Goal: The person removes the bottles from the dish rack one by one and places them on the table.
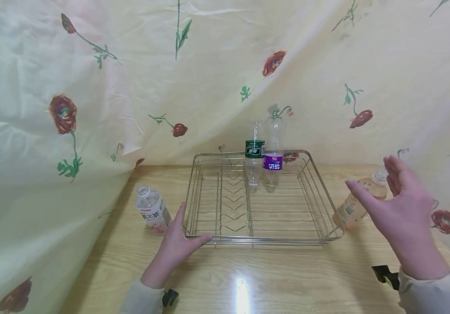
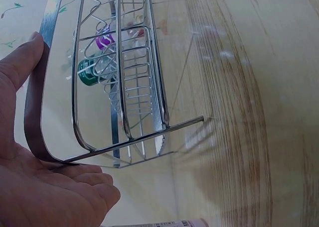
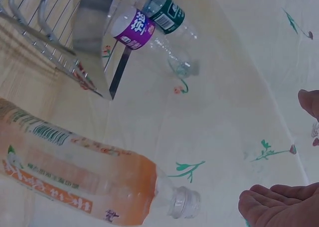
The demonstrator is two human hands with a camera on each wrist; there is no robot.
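Observation:
A wire dish rack (image 1: 264, 240) stands on the table. My left hand (image 1: 175, 246) rests against its near left corner, thumb along the front rail and fingers extended along the left side. In the left wrist view, the hand (image 2: 55, 192) lies around the outside of that corner without closing on it. My right hand (image 1: 403, 218) is raised beside the orange-tinted drink bottle (image 3: 99, 172), with thumb and fingers apart and nothing between them. Two clear bottles, one with a green label (image 1: 255, 149) and one with a purple label (image 1: 273, 162), stand upright at the rack's back.
Left of the rack stands a clear bottle with a white label (image 1: 154, 211), close to my left hand. A flowered cloth (image 1: 209, 87) hangs behind and along both sides of the wooden table (image 1: 287, 279).

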